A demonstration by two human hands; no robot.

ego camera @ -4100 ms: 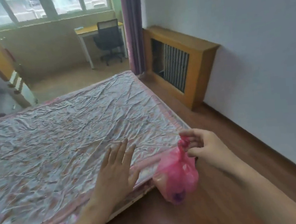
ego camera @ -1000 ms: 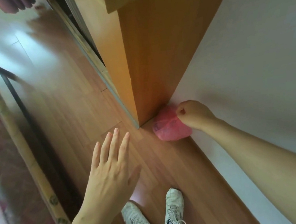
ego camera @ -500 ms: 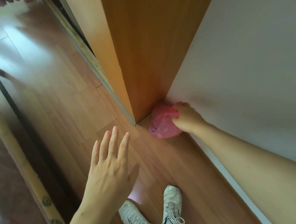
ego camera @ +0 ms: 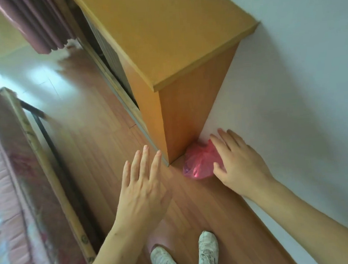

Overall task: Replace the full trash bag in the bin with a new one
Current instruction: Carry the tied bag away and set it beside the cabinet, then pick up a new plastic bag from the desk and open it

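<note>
A full pink trash bag (ego camera: 198,163) lies on the wooden floor in the corner between the orange wooden cabinet (ego camera: 174,53) and the white wall. My right hand (ego camera: 239,164) hovers just right of the bag with its fingers spread, holding nothing; its fingers overlap the bag's right edge. My left hand (ego camera: 142,190) is held out flat over the floor, left of the bag, fingers apart and empty. No bin and no new bag are in view.
The bed (ego camera: 6,190) with a pink patterned cover and its metal frame runs along the left. A maroon curtain (ego camera: 35,24) hangs at the top left. My two white sneakers (ego camera: 185,258) stand on the floor strip between bed and wall (ego camera: 301,77).
My right hand carried the pink bag from beside the bed, set it in the corner by the cabinet, and has now let go and spread open. The view has tilted up.
</note>
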